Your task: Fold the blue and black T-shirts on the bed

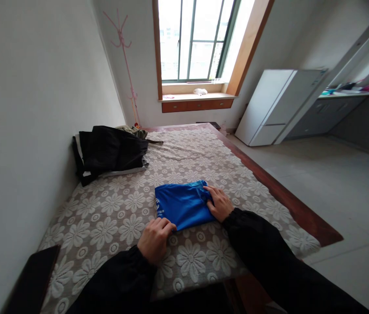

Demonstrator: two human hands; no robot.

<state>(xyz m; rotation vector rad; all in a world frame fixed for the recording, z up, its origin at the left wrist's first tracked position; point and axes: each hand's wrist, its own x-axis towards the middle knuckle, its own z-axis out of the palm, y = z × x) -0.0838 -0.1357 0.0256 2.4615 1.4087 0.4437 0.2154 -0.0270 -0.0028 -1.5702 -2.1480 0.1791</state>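
Note:
A blue folded garment (184,203) with white print at its left edge lies on a flower-patterned lace cloth (132,226). My left hand (156,237) is at the garment's near left corner, fingers curled and pinching the edge. My right hand (217,203) rests on the right side of the garment, fingers stretched over the fabric with the thumb apart. A lighter blue, crumpled part shows beside the right fingertips. Both wrists are in black sleeves.
Dark clothes (112,150) are piled against the wall on the left. A dark flat object (32,279) lies at the near left corner. A brown wooden border (289,203) runs along the right edge. Beyond are a pink coat stand (126,59), a window and a white fridge (269,100).

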